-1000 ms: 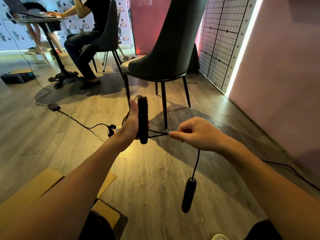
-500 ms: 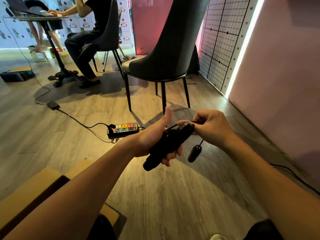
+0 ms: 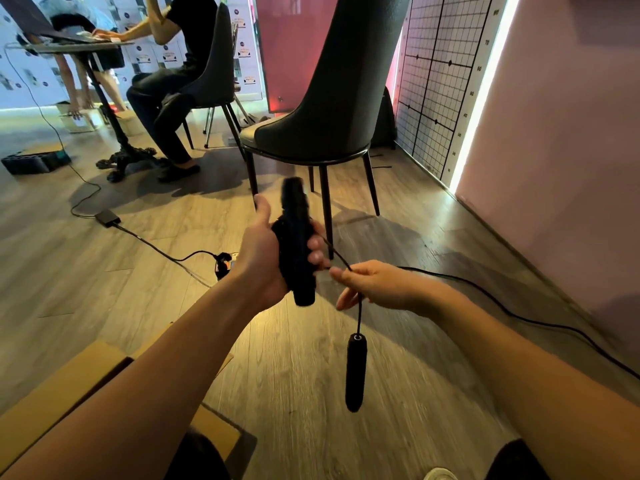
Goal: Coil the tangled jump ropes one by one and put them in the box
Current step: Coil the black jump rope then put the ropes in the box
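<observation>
A wood-plank floor (image 3: pixel 104 289) fills most of the view, with a pale pink wall (image 3: pixel 571 150) running down the right side and a gridded panel (image 3: pixel 436 84) leaning against it farther back. A dark high-backed chair (image 3: pixel 332 98) stands in the middle distance, directly beyond the hands. Far left, a seated person (image 3: pixel 173 81) in dark clothes works at a small counter (image 3: pixel 79 46) on a black pedestal base, sitting on a second dark chair (image 3: pixel 216 67). At the near left corner lies an open cardboard box (image 3: pixel 69 386), its flaps spread on the floor beneath the left forearm. A black cable (image 3: pixel 519 313) trails across the floor at right, and another leads from a small power adapter (image 3: pixel 108 217) to a power strip (image 3: pixel 225 263) partly hidden behind the left wrist.

The left hand (image 3: pixel 263 251) is closed around one black jump rope handle (image 3: pixel 296 244), held upright in mid-air, with a dark bundle of rope against it; the handle is motion-blurred, so the wraps cannot be counted. The right hand (image 3: pixel 374 285), just right of it, pinches the thin black cord (image 3: pixel 341 259) between thumb and forefinger, the other fingers loosely curled. From that pinch the cord drops straight down to the second handle (image 3: pixel 355 372), which dangles above the floor, near and right of the box.
</observation>
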### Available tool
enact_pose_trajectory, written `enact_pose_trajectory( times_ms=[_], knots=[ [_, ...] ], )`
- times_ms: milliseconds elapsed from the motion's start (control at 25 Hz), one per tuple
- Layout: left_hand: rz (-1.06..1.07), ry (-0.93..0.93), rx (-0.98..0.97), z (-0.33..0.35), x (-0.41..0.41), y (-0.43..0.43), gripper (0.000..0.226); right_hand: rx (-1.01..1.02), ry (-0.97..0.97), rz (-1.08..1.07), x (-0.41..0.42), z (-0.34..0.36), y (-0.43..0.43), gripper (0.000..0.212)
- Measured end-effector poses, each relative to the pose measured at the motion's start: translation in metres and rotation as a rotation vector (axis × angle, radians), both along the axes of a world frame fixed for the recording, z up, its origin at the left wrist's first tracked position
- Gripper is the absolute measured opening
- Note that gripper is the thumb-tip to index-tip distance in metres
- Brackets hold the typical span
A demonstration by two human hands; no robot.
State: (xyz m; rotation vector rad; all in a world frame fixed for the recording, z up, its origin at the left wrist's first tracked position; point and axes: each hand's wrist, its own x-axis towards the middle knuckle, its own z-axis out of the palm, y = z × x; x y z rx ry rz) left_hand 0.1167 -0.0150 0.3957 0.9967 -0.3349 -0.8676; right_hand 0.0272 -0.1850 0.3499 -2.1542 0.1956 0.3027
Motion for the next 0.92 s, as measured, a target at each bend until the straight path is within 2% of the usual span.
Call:
enact_pose_trajectory(
  times_ms=[40,120,240,320,520,600,720,800,920],
  knots=[
    [0.062,0.101,-0.133,-0.001,0.004,-0.001,0.078,-0.028,0.059,0.061,0.000,-0.005,0.001,0.035],
    [0.185,0.231,-0.323,-0.002,0.016,0.000,0.064,-0.079,0.128,0.121,-0.003,-0.008,0.004,0.027],
    [0.371,0.263,-0.346,-0.007,0.030,0.004,0.048,-0.082,0.114,0.127,-0.004,-0.001,0.011,0.022],
    [0.438,0.239,-0.301,-0.011,0.034,0.006,0.048,-0.090,0.088,0.135,-0.003,0.005,0.014,0.015],
    [0.519,0.044,-0.165,-0.012,0.037,0.006,0.051,-0.075,-0.010,0.061,-0.003,0.022,0.018,0.029],
    [0.524,-0.122,-0.068,-0.014,0.040,0.009,0.048,-0.075,0.008,0.034,-0.008,0.026,0.012,0.033],
    [0.456,-0.432,0.206,-0.020,0.043,0.015,0.046,-0.078,-0.017,0.013,-0.017,0.030,0.001,0.039],
    [0.349,-0.552,0.391,-0.023,0.038,0.016,0.052,-0.049,-0.154,-0.035,-0.021,0.034,-0.003,0.037],
    [0.184,-0.581,0.594,-0.020,0.025,0.008,0.053,-0.104,-0.455,-0.185,-0.019,0.035,0.001,0.036]
  ],
)
